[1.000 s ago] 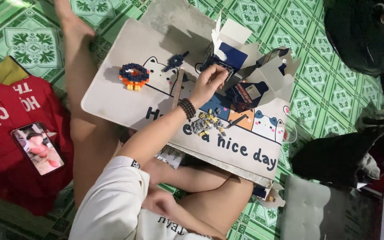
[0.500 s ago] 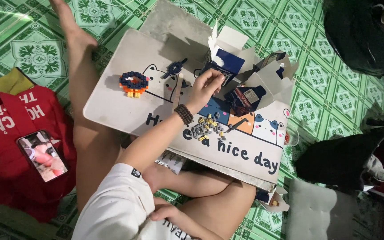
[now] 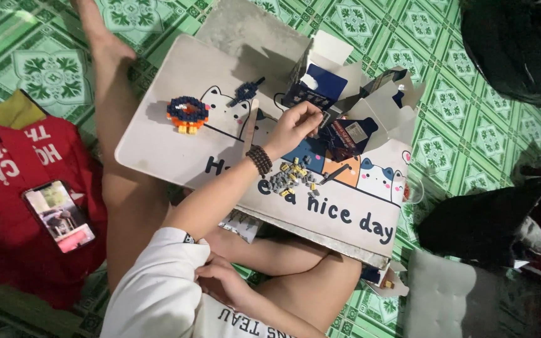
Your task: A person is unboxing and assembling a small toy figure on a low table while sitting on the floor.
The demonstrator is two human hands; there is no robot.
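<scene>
My left hand (image 3: 295, 125), with a dark bead bracelet on its wrist, reaches over a white lap board (image 3: 170, 150) printed with cartoon cats. Its fingertips pinch a small piece at the mouth of an open cardboard box (image 3: 339, 94) with dark blue inside. Just below the hand lies a small pile of grey and yellow bricks (image 3: 292, 178). A ring-shaped blue and orange brick build (image 3: 187, 112) sits on the board's left part, and a small dark blue build (image 3: 245, 92) lies further back. My right hand (image 3: 220, 285) rests on my lap, loosely curled and holding nothing.
A phone (image 3: 59, 216) with a lit screen lies on red cloth (image 3: 7, 250) at the left. Dark bags (image 3: 489, 219) and a grey cushion (image 3: 446, 300) sit on the right. Green patterned floor (image 3: 458, 125) surrounds the board. My bare legs are crossed under it.
My left hand stays at the box's mouth and its fingers have curled closer together. The view has drifted slightly. My right hand has not moved.
</scene>
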